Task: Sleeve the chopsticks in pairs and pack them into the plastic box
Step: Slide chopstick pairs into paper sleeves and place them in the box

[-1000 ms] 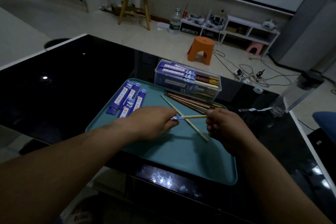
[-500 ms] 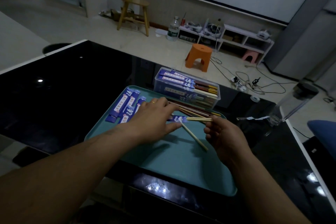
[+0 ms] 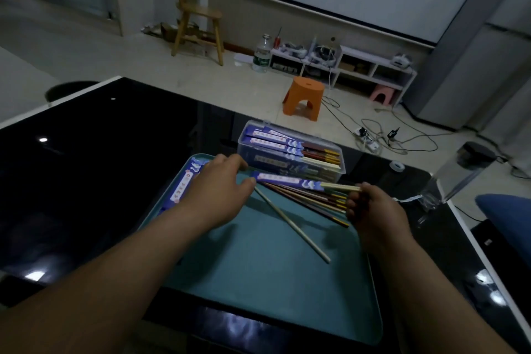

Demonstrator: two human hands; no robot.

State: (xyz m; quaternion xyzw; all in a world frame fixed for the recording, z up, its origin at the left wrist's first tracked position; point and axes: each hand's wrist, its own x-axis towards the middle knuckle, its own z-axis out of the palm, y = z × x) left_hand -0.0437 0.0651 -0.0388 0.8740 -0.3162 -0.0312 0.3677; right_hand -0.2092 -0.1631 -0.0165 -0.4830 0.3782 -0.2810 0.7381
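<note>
Blue paper covers most of the sleeved pair (image 3: pixel 287 180), which stretches between my two hands. My right hand (image 3: pixel 373 213) pinches its bare pale tips with curled fingers. My left hand (image 3: pixel 215 192) is loose, fingers stretched out, with the thumb tip touching the sleeve's other end. Just past the left hand's fingers stands the plastic box (image 3: pixel 267 161) (several sleeved pairs lie inside it). Beside the right hand's fingers lie the loose chopsticks (image 3: pixel 310 200). One pale chopstick (image 3: pixel 290 227) lies alone between my wrists. Empty sleeves (image 3: pixel 182 185) peek out on the outer side of the left hand. These lie on the green-blue tray (image 3: pixel 273 296).
</note>
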